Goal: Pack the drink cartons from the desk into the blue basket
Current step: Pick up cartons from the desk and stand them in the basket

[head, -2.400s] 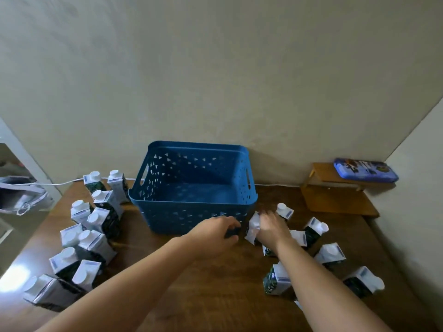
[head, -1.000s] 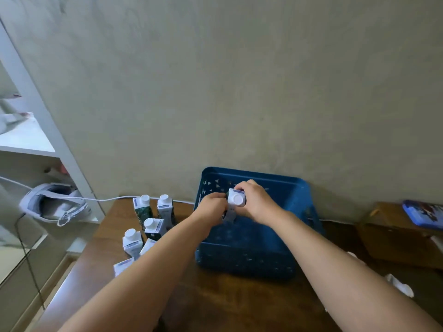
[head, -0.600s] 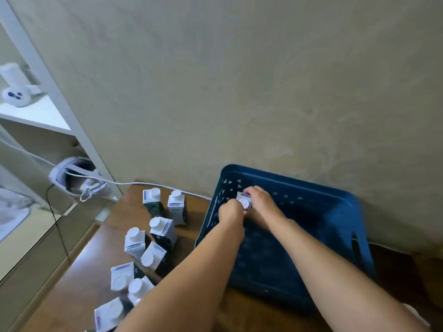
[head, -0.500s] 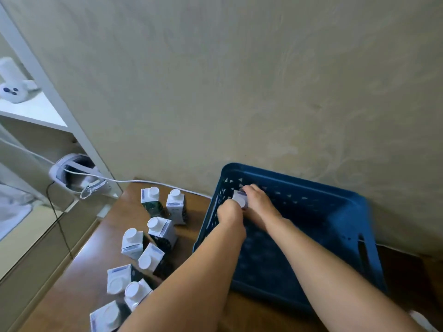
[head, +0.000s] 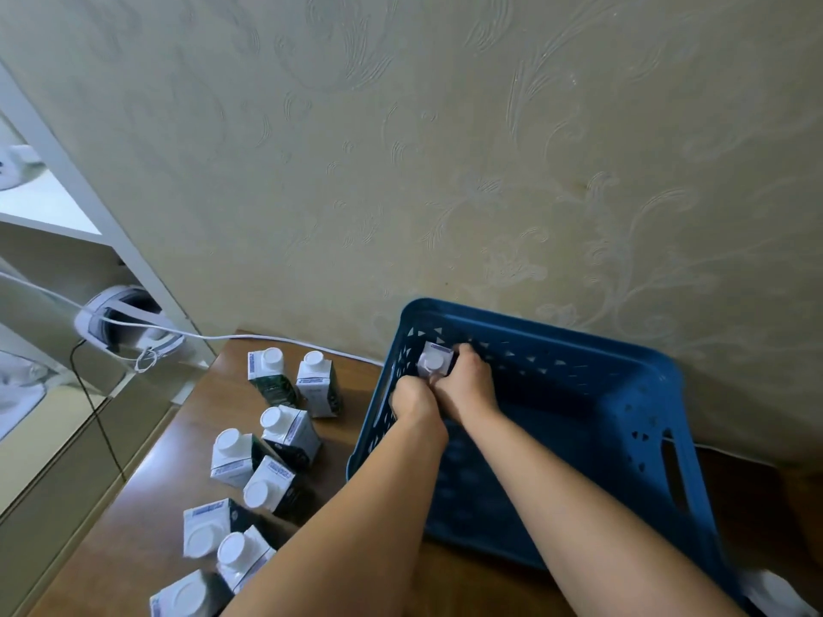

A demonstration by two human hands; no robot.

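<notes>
Setting a carton down inside the blue basket (head: 623,376) is the step going on here, as far as I can judge. Both hands are down in the basket's far-left corner, around 10 o'clock of its interior. The right hand (head: 467,389) has its fingers wrapped round a white-capped drink carton (head: 434,360), which sits upright right against the perforated wall. The left hand (head: 412,400) is pressed up beside it with fingers curled under; can't really tell if it's gripping a second carton or just steadying this one, its fingers are hidden behind the knuckles.

Rest of the basket floor that's visible looks bare, so it's early days. Plenty left: a cluster of cartons (head: 271,443) standing on the worktop (head: 147,496) at about 9 o'clock from the basket, some upright, some tilted, and a bit of another white one (head: 775,594) poking out at the basket's 5 o'clock.

Next move, I'd guess: let go once it sits flat in the corner, pull both hands out over the rim, and reach left for the nearest ones.
</notes>
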